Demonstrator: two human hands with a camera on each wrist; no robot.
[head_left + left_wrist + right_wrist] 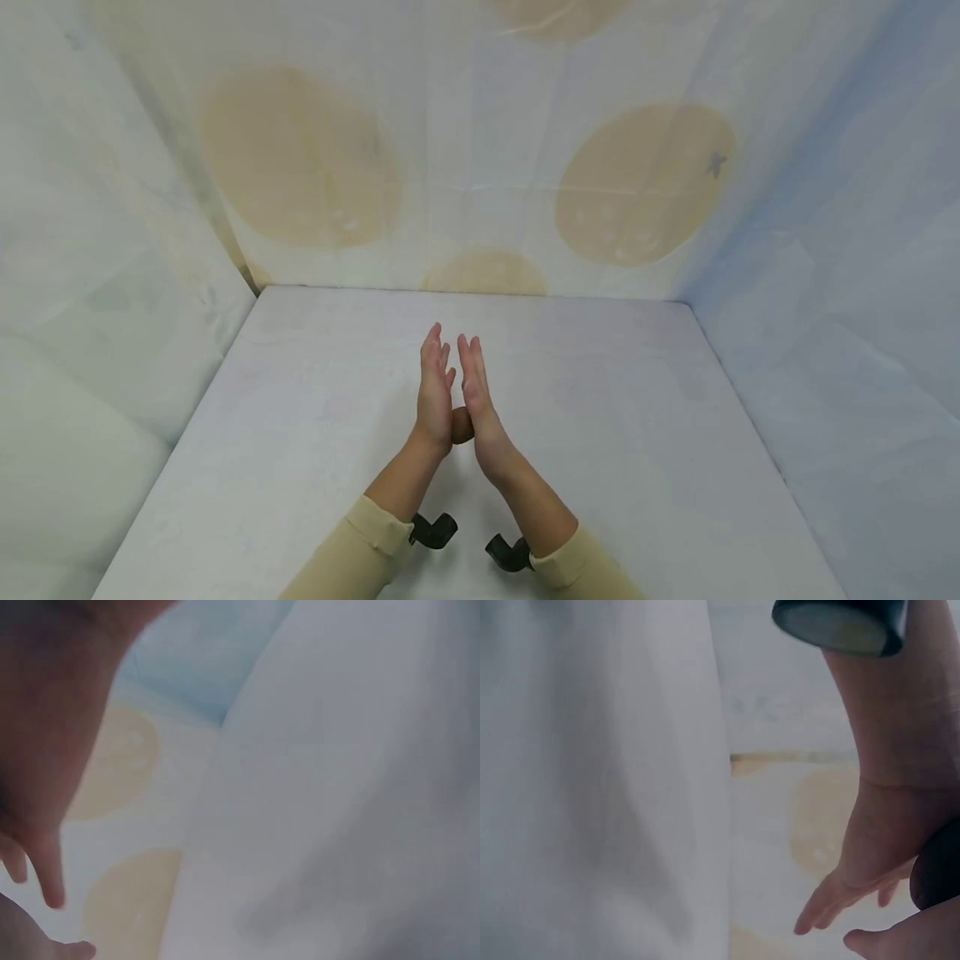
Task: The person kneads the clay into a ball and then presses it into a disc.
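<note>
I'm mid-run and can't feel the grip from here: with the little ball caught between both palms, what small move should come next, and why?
Probably keep the palms pressed together and roll them gently. The left hand and right hand stand upright with straight fingers, and the brown ball is caught only between the heels of the palms, above the white table. With no fingers curled round it, easing the pressure could drop it.

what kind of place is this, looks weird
Probably a small makeshift recording booth: a bare white table walled on three sides by hanging sheets printed with tan blobs. Two hands press a brown ball.
</note>
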